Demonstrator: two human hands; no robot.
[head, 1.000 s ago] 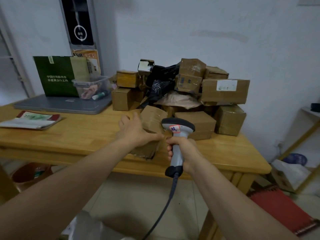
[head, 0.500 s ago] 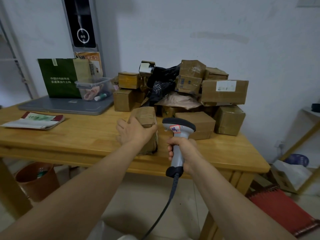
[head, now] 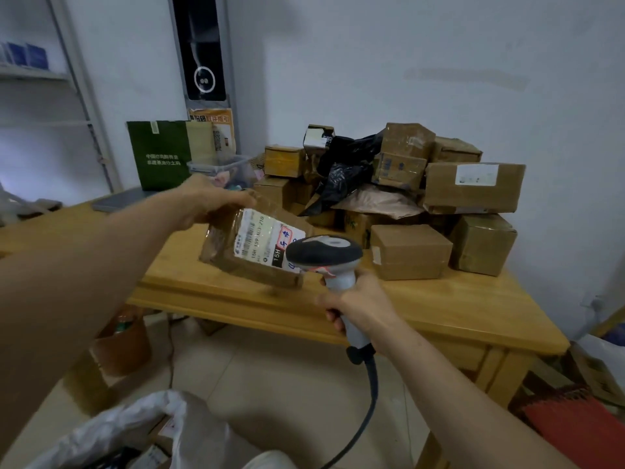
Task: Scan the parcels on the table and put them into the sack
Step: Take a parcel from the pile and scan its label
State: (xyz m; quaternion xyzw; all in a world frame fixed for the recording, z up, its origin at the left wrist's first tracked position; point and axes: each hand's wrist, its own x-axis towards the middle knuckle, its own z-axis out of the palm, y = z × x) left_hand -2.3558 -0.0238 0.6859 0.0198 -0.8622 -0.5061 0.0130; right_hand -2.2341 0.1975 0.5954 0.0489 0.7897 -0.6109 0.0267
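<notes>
My left hand [head: 206,201] grips a brown taped parcel [head: 252,247] by its top edge and holds it tilted above the front of the wooden table [head: 456,299], white label facing me. My right hand [head: 355,304] grips the handle of a grey barcode scanner [head: 324,253], whose black head sits right in front of the label's right end. A pile of cardboard parcels [head: 473,187] and a black plastic bag [head: 341,167] is stacked at the back of the table. The white sack [head: 135,431] lies open on the floor at bottom left, with parcels inside.
A green paper bag [head: 159,154], a clear plastic tub [head: 216,165] and a laptop [head: 118,201] stand at the table's back left. A brown bin [head: 123,343] sits under the table. A red mat [head: 575,431] and a cardboard box [head: 595,370] lie on the floor at right. The scanner cable [head: 368,394] hangs down.
My left hand has lifted the parcel off the table and turned it so its label faces me. The scanner's head now stands in front of the label.
</notes>
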